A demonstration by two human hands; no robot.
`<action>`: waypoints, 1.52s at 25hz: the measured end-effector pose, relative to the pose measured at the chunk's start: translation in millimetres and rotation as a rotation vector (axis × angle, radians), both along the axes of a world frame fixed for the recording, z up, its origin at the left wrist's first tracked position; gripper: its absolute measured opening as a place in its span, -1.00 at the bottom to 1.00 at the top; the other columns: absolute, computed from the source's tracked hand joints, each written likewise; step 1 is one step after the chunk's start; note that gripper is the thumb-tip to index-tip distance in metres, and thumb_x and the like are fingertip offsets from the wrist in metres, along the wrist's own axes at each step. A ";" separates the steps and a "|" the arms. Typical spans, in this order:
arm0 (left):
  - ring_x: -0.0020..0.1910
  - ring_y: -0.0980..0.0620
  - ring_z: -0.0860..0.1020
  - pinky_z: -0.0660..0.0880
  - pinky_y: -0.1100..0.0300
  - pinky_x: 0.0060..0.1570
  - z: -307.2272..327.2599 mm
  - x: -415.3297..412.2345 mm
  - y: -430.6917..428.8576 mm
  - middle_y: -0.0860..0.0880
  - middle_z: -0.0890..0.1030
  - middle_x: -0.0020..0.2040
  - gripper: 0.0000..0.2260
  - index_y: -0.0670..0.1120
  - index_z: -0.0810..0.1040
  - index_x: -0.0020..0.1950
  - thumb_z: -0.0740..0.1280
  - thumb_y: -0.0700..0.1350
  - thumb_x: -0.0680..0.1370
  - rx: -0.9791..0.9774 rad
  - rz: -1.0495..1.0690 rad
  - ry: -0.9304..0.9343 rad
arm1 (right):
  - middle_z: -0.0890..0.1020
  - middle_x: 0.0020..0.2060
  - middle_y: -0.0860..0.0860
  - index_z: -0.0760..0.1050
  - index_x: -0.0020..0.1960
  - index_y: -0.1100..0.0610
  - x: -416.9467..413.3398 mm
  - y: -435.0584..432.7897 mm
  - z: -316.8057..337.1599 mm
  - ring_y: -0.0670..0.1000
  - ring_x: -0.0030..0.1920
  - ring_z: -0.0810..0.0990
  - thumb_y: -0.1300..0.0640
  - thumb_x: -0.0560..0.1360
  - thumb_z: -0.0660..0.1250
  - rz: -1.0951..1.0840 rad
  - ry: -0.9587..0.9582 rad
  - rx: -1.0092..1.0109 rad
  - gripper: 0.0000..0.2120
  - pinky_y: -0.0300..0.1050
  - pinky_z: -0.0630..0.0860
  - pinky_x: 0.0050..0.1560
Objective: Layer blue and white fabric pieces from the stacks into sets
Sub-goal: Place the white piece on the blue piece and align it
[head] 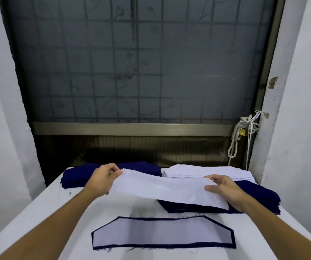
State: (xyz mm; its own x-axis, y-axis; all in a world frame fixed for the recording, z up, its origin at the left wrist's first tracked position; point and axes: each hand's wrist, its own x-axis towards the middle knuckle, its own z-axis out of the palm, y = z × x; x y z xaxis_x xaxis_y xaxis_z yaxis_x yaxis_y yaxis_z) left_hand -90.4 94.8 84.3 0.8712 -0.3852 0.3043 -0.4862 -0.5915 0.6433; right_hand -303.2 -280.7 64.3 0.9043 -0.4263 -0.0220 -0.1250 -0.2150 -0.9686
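1. Above the middle of the white-covered work table [38,222]: long white fabric strip [169,191] with slanted ends, lifted off the surface and stretched between both hands.
2. Left hand [104,182]: at the strip's left end, fingers curled, pinching the cloth's corner against the thumb.
3. Right hand [228,193]: at the strip's right end, thumb laid flat on top of the cloth, fingers bent over its far edge, gripping it.
4. Under the strip's right half: near stack of dark blue fabric pieces [259,197], lying on the table's right side, partly hidden by the strip and the right hand.
5. Behind that, at the far right edge: stack of white fabric pieces [207,172], flat and fanned slightly.
6. At the far left edge: far stack of dark blue fabric pieces [76,177], just behind the left hand.
7. Nearest the camera, flat on the table: finished set [162,234], a white piece centred on a slightly larger dark blue one, blue showing as a thin border all round.
8. Beyond the table: frosted window [132,62] with a grid behind the glass; at its right frame, knotted pale rope [234,145] and brass padlock [242,132].
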 end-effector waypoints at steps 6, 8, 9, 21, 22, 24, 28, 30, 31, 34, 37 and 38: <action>-0.43 0.07 0.44 0.35 0.24 -0.47 -31.9 -13.6 20.1 -0.02 0.51 -0.40 -0.71 -0.07 0.58 -0.23 0.41 0.09 0.58 -0.056 0.079 0.062 | 0.76 -0.10 0.06 0.72 -0.01 0.16 -21.8 13.9 -21.5 0.04 -0.07 0.74 0.07 0.55 0.44 -0.072 -0.022 -0.008 -0.83 -0.15 0.62 -0.10; -0.38 0.04 0.43 0.39 0.17 -0.40 -49.1 -18.1 26.0 -0.06 0.54 -0.33 -0.74 -0.10 0.56 -0.20 0.37 -0.01 0.63 -0.101 0.060 0.112 | 0.75 -0.14 0.03 0.73 -0.10 0.14 -28.2 20.3 -35.5 -0.02 -0.11 0.73 0.04 0.55 0.45 -0.130 -0.059 -0.043 -0.81 -0.22 0.55 -0.11; -0.37 0.03 0.42 0.40 0.13 -0.37 -57.4 -20.7 29.2 -0.07 0.55 -0.31 -0.76 -0.11 0.55 -0.19 0.35 -0.05 0.65 -0.122 0.061 0.137 | 0.75 -0.16 0.01 0.73 -0.13 0.12 -30.7 23.8 -42.7 -0.05 -0.11 0.72 0.02 0.54 0.46 -0.166 -0.071 -0.071 -0.81 -0.24 0.53 -0.11; -0.15 0.08 0.60 0.43 0.18 -0.29 -132.5 -59.6 50.6 0.13 0.65 -0.15 -0.77 0.18 0.51 -0.22 0.36 0.23 0.57 0.105 0.331 0.093 | 0.71 -0.20 -0.25 0.66 -0.20 -0.13 -47.0 34.5 -110.3 -0.16 -0.01 0.65 -0.04 0.49 0.50 -0.346 0.022 -0.401 -0.90 -0.03 0.58 0.04; -0.15 0.07 0.60 0.43 0.18 -0.29 -134.4 -61.0 49.7 0.13 0.65 -0.15 -0.77 0.19 0.50 -0.23 0.36 0.24 0.57 0.116 0.344 0.074 | 0.71 -0.20 -0.26 0.64 -0.20 -0.15 -47.1 34.6 -112.8 -0.17 0.00 0.64 -0.05 0.50 0.49 -0.354 0.043 -0.438 -0.89 -0.04 0.58 0.02; -0.18 0.07 0.60 0.44 0.18 -0.29 -136.0 -63.3 47.7 0.13 0.66 -0.17 -0.77 0.19 0.49 -0.23 0.35 0.24 0.57 0.125 0.355 0.049 | 0.70 -0.21 -0.26 0.61 -0.20 -0.17 -46.5 34.3 -115.0 -0.19 -0.01 0.64 -0.06 0.51 0.46 -0.357 0.063 -0.505 -0.88 -0.12 0.56 -0.07; -0.20 0.08 0.59 0.47 0.18 -0.26 -136.3 -64.9 47.3 0.15 0.65 -0.17 -0.79 0.19 0.49 -0.21 0.34 0.24 0.56 0.148 0.358 0.049 | 0.60 -0.38 -0.17 0.55 -0.19 -0.22 -47.5 38.0 -114.4 -0.20 -0.28 0.59 -0.07 0.52 0.45 -0.373 0.115 -0.619 -0.86 -0.23 0.39 -0.36; -0.20 0.08 0.58 0.48 0.18 -0.25 -135.6 -64.3 47.3 0.17 0.64 -0.19 -0.79 0.19 0.49 -0.20 0.35 0.23 0.56 0.154 0.361 0.050 | 0.56 -0.38 -0.13 0.50 -0.17 -0.22 -47.7 40.2 -113.7 -0.15 -0.34 0.56 -0.07 0.52 0.45 -0.386 0.145 -0.664 -0.84 -0.24 0.35 -0.42; -0.20 0.08 0.58 0.47 0.18 -0.26 -135.6 -64.1 47.6 0.18 0.63 -0.20 -0.79 0.19 0.48 -0.20 0.36 0.23 0.56 0.155 0.360 0.045 | 0.56 -0.37 -0.14 0.48 -0.17 -0.21 -47.8 40.9 -113.4 -0.13 -0.35 0.55 -0.05 0.53 0.45 -0.393 0.150 -0.684 -0.83 -0.24 0.35 -0.43; -0.21 0.10 0.57 0.45 0.18 -0.29 -134.9 -65.0 47.8 0.19 0.61 -0.22 -0.79 0.19 0.45 -0.18 0.37 0.23 0.55 0.153 0.348 0.034 | 0.55 -0.32 -0.18 0.45 -0.16 -0.17 -48.2 42.4 -113.8 -0.15 -0.27 0.55 0.09 0.54 0.42 -0.415 0.156 -0.771 -0.78 -0.21 0.42 -0.40; -0.21 0.14 0.55 0.41 0.19 -0.31 -134.2 -65.1 48.0 0.20 0.58 -0.21 -0.81 0.20 0.43 -0.15 0.38 0.21 0.55 0.139 0.345 0.024 | 0.53 -0.23 -0.23 0.46 -0.11 -0.17 -48.1 42.6 -115.1 -0.17 -0.16 0.54 0.17 0.54 0.39 -0.418 0.158 -0.817 -0.76 -0.18 0.49 -0.34; -0.21 0.16 0.54 0.41 0.19 -0.31 -134.5 -65.0 48.3 0.20 0.57 -0.20 -0.81 0.20 0.43 -0.14 0.39 0.21 0.55 0.138 0.344 0.021 | 0.53 -0.21 -0.24 0.47 -0.10 -0.18 -48.1 42.0 -115.5 -0.17 -0.15 0.53 0.18 0.53 0.39 -0.417 0.157 -0.822 -0.75 -0.19 0.49 -0.33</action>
